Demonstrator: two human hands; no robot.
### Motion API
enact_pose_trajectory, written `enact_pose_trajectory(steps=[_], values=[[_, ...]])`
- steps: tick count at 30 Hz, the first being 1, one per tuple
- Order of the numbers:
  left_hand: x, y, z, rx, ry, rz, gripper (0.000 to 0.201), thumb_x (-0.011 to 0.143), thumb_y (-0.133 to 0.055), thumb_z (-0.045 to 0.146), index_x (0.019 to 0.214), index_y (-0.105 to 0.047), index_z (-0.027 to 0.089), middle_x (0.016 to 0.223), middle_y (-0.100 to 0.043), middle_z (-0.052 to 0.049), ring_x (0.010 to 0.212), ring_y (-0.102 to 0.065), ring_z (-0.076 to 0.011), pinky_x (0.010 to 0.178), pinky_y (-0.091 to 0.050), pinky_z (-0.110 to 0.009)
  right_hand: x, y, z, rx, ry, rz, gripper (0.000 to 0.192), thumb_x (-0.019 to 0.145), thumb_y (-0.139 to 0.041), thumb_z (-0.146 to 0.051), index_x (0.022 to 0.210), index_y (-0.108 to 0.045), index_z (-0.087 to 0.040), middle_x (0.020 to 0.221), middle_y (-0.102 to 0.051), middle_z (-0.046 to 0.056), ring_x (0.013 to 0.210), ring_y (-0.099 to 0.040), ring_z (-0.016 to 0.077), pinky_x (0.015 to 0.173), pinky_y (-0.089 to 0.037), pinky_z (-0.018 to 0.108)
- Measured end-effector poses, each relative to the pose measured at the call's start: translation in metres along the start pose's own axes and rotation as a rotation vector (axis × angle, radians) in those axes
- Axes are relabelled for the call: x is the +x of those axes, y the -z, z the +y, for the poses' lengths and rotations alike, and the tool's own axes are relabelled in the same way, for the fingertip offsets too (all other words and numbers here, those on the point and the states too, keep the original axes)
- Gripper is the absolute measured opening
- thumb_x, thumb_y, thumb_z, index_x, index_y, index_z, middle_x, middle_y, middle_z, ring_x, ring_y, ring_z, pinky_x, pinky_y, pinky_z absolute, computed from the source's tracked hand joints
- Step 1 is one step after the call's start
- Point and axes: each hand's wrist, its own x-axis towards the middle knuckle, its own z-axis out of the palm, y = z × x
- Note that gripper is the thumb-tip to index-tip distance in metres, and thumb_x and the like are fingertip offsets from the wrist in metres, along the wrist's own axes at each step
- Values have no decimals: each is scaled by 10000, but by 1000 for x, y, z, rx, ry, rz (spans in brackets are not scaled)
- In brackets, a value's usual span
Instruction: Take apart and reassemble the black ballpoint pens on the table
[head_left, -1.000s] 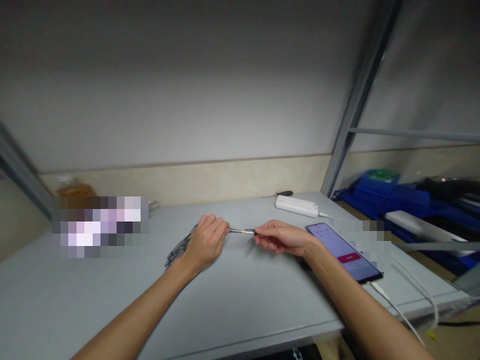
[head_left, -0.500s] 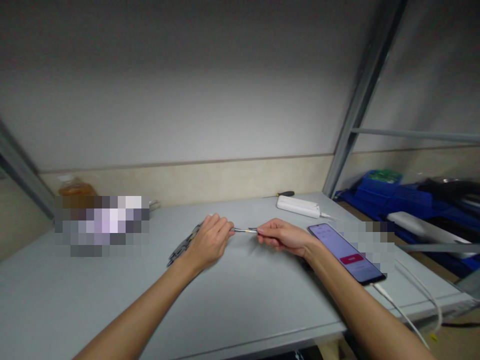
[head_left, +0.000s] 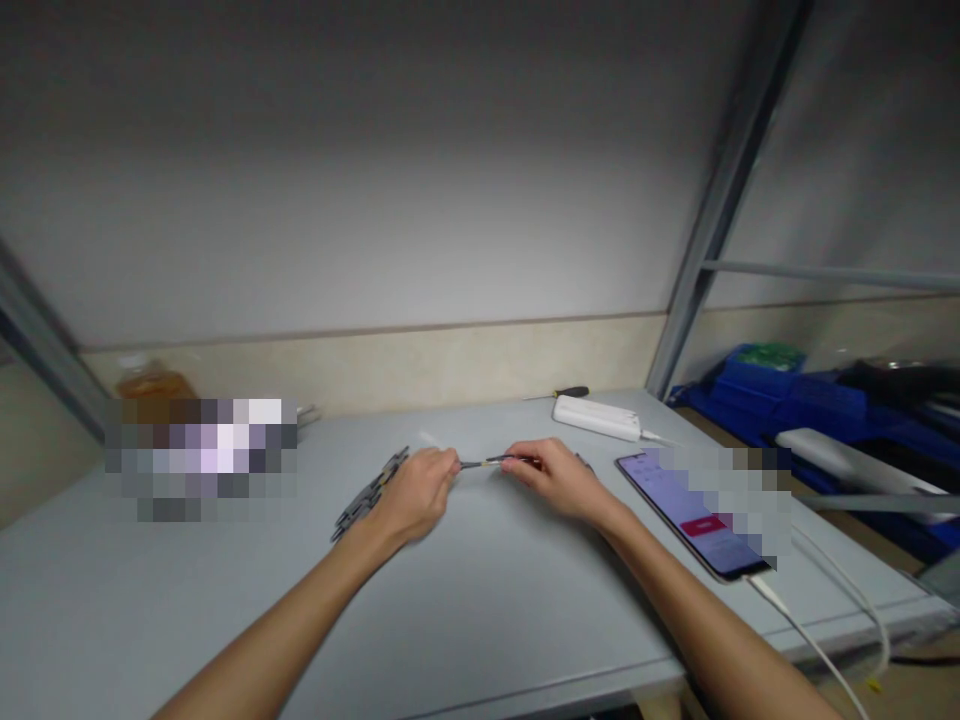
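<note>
A slim grey pen-like rod (head_left: 480, 463) with a small yellowish spot spans the gap between my two hands, just above the desk. My left hand (head_left: 421, 488) is closed around its left end. From the other side my right hand (head_left: 553, 474) pinches the right end between thumb and fingers; a dark thin piece also shows at these fingertips. Whether the rod is one part or two meeting parts, I cannot tell. Beside and partly behind my left hand lies a row of several similar grey slim pieces (head_left: 369, 497). A dark tip shows just past my right hand.
A lit phone (head_left: 675, 505) with a white cable (head_left: 784, 605) lies right of my right hand. Behind it are a white power strip-like block (head_left: 596, 418) and a screwdriver (head_left: 571, 393). A bottle of amber liquid (head_left: 154, 382) stands far left. Metal posts (head_left: 694, 290) flank the grey desk (head_left: 465, 620).
My right hand has turned palm-down and slid slightly left along the rod. My left hand has shifted a little left and down, baring more of the row of grey pieces.
</note>
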Motion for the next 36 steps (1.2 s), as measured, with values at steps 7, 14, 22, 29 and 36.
enact_pose_trajectory(steps=[7, 14, 22, 29, 36], values=[[2, 5, 5, -237, 157, -101, 370, 934, -235, 353, 695, -475, 204, 555, -475, 29, 552, -494, -146, 576, -356, -261, 2, -2, 5, -138, 208, 126, 296, 893, -447, -357, 911, -669, -161, 821, -655, 102, 764, -551, 189, 724, -386, 289], [1, 7, 4, -328, 132, 51, 235, 913, -349, 328, 924, -536, 185, 788, -605, -21, 722, -565, -159, 678, -428, -278, 2, -1, 10, -87, 197, 199, 259, 870, -492, -329, 980, -678, -187, 779, -634, 84, 725, -546, 180, 701, -398, 289], [1, 3, 0, -182, -4, 291, 171, 904, -398, 225, 905, -557, 162, 790, -577, -49, 773, -542, -165, 708, -449, -291, 2, 3, 6, 386, -128, 135, 322, 791, -568, -420, 876, -689, -134, 684, -617, 35, 543, -469, 107, 526, -365, 237], [1, 6, 3, -102, -62, 300, 223, 910, -375, 209, 826, -577, 162, 685, -543, -35, 670, -503, -153, 616, -423, -273, 3, 6, 7, 560, -169, 158, 306, 643, -712, -397, 773, -675, -122, 671, -625, 32, 566, -499, 106, 569, -414, 254], [1, 1, 0, -161, 5, 273, 294, 929, -334, 236, 770, -572, 169, 678, -558, -31, 671, -507, -148, 630, -416, -277, 1, 6, 4, 549, -132, 131, 359, 601, -751, -339, 899, -655, -163, 896, -629, 56, 764, -561, 142, 611, -484, 249]])
